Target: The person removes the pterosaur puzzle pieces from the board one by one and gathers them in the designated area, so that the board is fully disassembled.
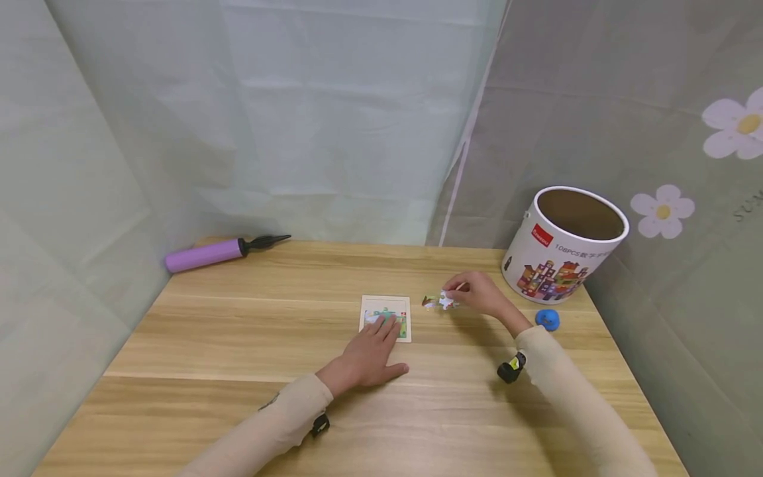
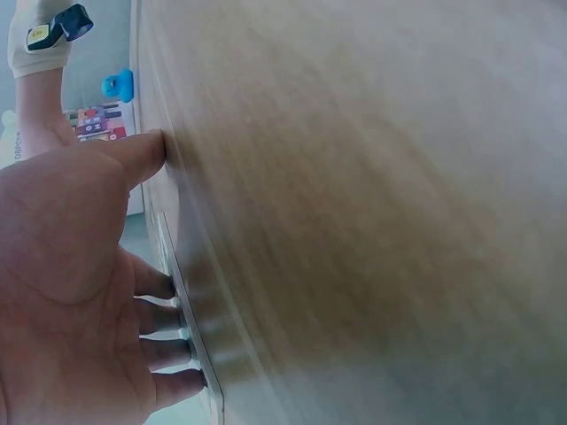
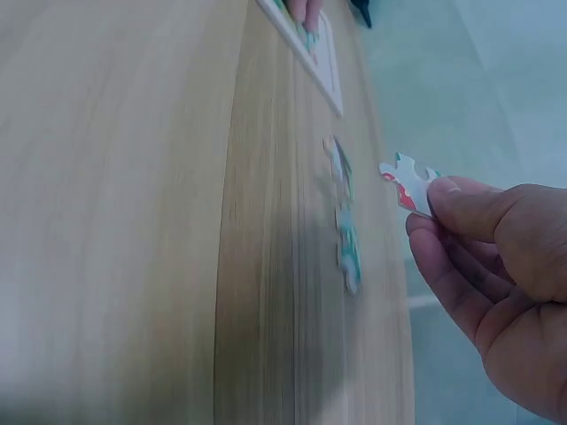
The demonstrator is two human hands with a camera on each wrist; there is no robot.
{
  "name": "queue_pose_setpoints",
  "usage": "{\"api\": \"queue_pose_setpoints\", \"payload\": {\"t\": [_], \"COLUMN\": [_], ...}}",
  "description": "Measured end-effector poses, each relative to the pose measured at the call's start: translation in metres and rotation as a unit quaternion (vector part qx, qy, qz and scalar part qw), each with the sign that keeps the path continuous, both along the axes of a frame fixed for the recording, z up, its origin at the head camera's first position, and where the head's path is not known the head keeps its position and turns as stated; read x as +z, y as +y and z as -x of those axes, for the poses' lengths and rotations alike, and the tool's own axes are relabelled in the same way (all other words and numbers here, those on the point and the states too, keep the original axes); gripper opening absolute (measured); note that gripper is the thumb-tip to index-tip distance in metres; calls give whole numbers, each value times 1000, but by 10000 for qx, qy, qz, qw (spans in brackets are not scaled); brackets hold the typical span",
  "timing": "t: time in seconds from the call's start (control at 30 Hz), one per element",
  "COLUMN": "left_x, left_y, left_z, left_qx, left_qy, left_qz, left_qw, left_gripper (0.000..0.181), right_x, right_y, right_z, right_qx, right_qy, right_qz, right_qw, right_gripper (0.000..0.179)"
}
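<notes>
Left hand [image 1: 369,356]: fingers straight, thumb spread, fingertips resting on the puzzle tray [image 1: 386,298], which lies nearer the tabletop's [image 1: 238,331] far edge; I take this contact as bracing it. Right hand [image 1: 479,293]: thumb and fingers pinch a puzzle piece [image 3: 411,186] by one end, raised off the surface, which I judge leaves much of its printed face clear. Loose pieces [image 3: 349,239] lie beyond the tray's right edge, presumably for short reach. The purple pump [image 1: 205,256], far-left corner, and white bucket [image 1: 554,248], far-right corner, seem to me set aside.
</notes>
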State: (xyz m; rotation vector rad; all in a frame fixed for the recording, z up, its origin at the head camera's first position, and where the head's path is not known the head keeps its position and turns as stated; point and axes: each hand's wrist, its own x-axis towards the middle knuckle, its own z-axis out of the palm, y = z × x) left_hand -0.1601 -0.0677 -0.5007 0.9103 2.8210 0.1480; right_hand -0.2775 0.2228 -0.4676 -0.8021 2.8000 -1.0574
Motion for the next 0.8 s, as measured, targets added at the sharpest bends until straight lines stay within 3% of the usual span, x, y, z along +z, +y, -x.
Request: {"api": "queue_pose_setpoints", "payload": {"t": [0.37, 0.8], "left_x": [0, 0], "left_y": [0, -1], "left_z": [0, 0], "left_qx": [32, -38], "left_qy": [-24, -32], "left_qz": [-40, -102], "left_qw": [10000, 9999], "left_gripper": [88, 87], "right_x": [-4, -14], "right_y": [32, 43], "right_z": [2, 9], "right_qx": [-124, 36], "right_qy": [149, 96], "right_qz": [-49, -302], "right_qw": [9998, 9995], "right_gripper": [8, 9]}}
